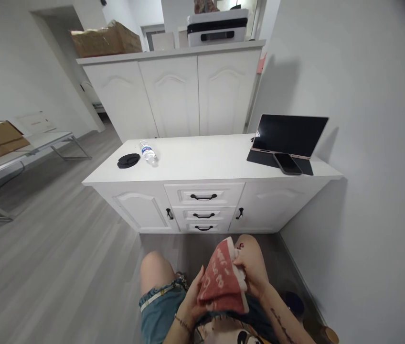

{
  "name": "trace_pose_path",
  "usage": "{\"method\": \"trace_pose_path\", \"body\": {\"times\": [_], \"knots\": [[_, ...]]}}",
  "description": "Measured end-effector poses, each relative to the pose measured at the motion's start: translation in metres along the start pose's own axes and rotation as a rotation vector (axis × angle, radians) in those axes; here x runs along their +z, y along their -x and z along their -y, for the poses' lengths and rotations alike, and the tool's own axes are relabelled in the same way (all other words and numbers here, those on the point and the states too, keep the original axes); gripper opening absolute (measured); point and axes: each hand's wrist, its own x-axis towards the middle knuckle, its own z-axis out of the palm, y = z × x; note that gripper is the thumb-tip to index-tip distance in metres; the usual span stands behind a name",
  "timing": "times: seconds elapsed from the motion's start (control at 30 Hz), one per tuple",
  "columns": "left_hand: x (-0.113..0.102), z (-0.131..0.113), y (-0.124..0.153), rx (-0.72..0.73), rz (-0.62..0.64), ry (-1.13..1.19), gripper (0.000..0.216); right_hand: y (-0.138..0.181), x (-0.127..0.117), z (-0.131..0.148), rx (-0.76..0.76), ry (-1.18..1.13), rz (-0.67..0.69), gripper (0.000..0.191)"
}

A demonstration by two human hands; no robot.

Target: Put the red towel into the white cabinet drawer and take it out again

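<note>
While a low white cabinet (202,157) carried a dark screen (288,136) near its right edge, a red-and-white cloth (220,282) was held before its front edge, left hand (192,297) clamped on the cloth's left side, right hand (253,268) gripping its right side, bottle (148,153) near the cabinet's far left corner.

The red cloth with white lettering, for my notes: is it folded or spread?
Folded, at least partly: the red cloth forms a compact bundle between the left hand and right hand, a second layer showing below its front.
</note>
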Motion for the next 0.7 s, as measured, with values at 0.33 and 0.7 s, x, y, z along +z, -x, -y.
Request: {"method": "trace_pose_path", "body": {"times": [0.33, 0.7], "knots": [[-0.049, 0.033, 0.047, 0.427, -0.481, -0.084, 0.048, 0.004, 0.006, -0.072, -0.043, 0.040, 0.119, 0.027], [-0.050, 0.062, 0.061, 0.494, -0.482, -0.244, 0.053, 0.022, -0.015, -0.108, -0.046, 0.153, 0.119, 0.047]]}}
